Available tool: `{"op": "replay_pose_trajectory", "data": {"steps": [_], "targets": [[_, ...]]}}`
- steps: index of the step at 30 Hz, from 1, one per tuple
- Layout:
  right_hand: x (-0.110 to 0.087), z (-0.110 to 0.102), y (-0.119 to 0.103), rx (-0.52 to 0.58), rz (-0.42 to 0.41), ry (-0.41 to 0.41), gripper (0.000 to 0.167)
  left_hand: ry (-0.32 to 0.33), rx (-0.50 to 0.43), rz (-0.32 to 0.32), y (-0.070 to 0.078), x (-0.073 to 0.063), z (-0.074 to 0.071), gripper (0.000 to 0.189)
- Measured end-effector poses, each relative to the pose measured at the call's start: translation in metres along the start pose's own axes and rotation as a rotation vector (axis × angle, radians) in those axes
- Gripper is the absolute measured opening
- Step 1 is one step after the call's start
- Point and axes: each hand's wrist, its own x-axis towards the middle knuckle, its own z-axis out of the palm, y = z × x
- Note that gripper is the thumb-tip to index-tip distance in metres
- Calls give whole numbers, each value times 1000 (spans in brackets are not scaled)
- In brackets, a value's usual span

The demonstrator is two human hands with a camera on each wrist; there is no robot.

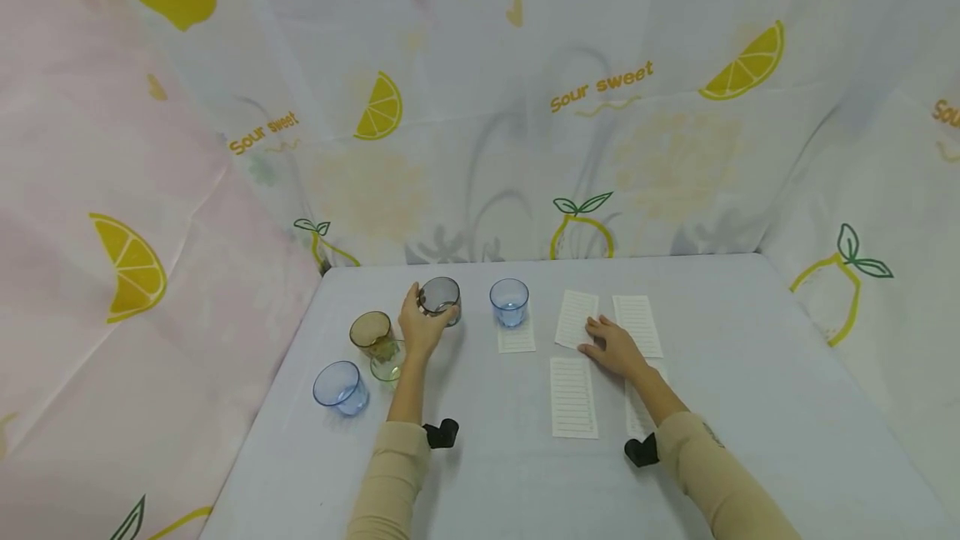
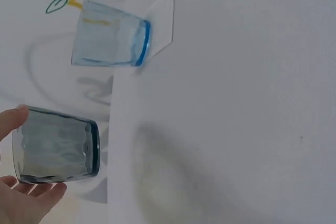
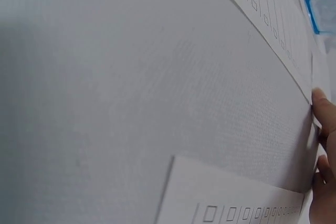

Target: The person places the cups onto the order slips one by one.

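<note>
My left hand (image 1: 422,330) grips a grey tumbler (image 1: 441,298) between thumb and fingers. In the left wrist view this tumbler (image 2: 56,146) hangs above the table surface, its base clear of the cloth. A blue glass (image 1: 510,304) stands to its right on a lined paper card (image 1: 517,341). My right hand (image 1: 617,350) rests its fingertips on the right side of another lined card (image 1: 573,317), which lies slightly turned. In the right wrist view the fingers (image 3: 324,111) are partly cut off at the edge.
At left stand an amber glass (image 1: 371,332), a pale green glass (image 1: 387,367) partly behind my left forearm, and another blue glass (image 1: 341,390). More lined cards lie at right: one behind (image 1: 637,325), one in front (image 1: 573,398), and one (image 1: 637,417) partly under my right forearm.
</note>
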Motion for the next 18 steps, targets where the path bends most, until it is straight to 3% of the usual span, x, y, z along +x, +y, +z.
{"op": "replay_pose_trajectory", "data": {"steps": [4,10,18], "targets": [[-1,1,1,11,1,1,52,21,-87,52,6,2,5,82],[-2,1,2,8,-7,13,52,16,-136,152,17,7,14,80],[-3,1,-1,10,-13,11,52,1,-182,197,32,14,31,79]]}}
